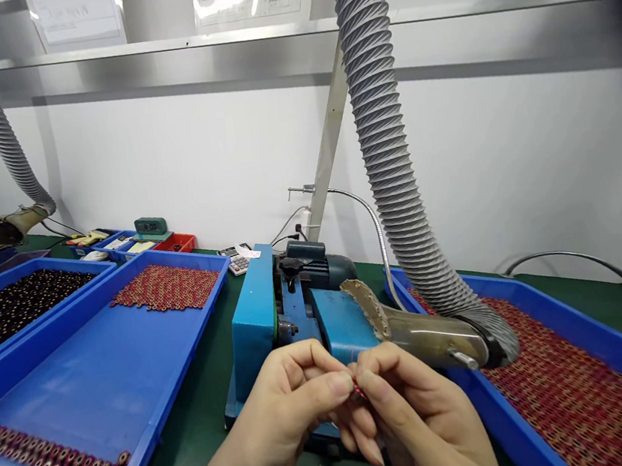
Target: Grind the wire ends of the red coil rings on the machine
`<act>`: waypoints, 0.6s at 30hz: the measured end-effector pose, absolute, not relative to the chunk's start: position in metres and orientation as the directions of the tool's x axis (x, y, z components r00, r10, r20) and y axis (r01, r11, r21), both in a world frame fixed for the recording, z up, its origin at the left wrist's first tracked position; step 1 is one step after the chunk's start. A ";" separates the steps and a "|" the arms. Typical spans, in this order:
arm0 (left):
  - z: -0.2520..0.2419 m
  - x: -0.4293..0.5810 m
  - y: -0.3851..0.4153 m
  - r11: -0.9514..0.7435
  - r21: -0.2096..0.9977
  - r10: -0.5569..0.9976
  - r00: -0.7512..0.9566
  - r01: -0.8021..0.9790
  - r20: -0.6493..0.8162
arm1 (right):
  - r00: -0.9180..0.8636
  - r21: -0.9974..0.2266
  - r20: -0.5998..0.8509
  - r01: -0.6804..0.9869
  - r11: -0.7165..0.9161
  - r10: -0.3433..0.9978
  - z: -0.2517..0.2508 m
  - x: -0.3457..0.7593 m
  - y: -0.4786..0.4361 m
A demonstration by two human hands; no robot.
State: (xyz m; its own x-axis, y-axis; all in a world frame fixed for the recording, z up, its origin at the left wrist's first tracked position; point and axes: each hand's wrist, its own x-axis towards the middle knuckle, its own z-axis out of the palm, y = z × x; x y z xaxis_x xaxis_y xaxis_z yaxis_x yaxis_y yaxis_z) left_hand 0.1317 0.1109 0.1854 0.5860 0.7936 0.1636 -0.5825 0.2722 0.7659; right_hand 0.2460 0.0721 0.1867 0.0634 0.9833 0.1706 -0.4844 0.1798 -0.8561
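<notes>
In front of the blue machine, my left hand and my right hand meet fingertip to fingertip. Between them is a small red coil, mostly covered by the fingers. Thumb and forefinger of each hand are closed in a pinch on it. Just behind my hands stands the blue bench machine with a dark motor. A brownish suction nozzle lies against its right side.
A blue tray at left holds red ring-shaped coils at both ends. Another tray beside it carries black parts. Many red coils fill the right tray. A grey ribbed hose hangs down to the nozzle.
</notes>
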 end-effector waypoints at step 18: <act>0.186 0.132 0.111 0.292 0.751 0.786 0.596 -0.592 0.163 | 0.068 -0.870 0.176 -0.456 0.188 0.982 0.185 0.246 0.073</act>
State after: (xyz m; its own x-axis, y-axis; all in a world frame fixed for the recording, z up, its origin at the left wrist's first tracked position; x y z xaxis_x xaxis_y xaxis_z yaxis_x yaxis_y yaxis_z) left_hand 0.1319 0.1110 0.1858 0.5956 0.7864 0.1635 -0.5921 0.2923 0.7510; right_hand 0.2461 0.0729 0.1846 0.0685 0.9819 0.1764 -0.4560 0.1880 -0.8699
